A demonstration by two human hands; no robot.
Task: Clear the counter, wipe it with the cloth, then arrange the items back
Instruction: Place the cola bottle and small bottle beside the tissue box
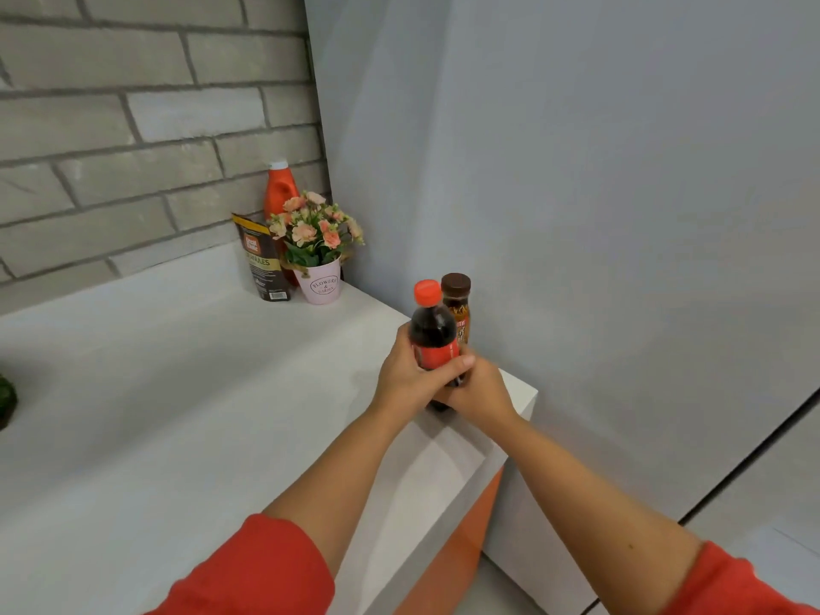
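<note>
Two bottles held at the corner of the surface.
My left hand curls round the cola bottle, thumb across its label. My right hand closes low beside it, seemingly round the brown-capped bottle, though that hold is partly hidden. Both bottles stand right at the surface edge, touching, so I judge a hurried lift could tip one over the corner.

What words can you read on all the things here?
"FLOWERS & GARDEN" on the pink flower pot.
"GRANULES" on the dark pouch; its red logo is blurred.
Label on the cola bottle: unreadable.
Label on the brown-capped jar: blurred.
No text shows on the red bottle.
</note>
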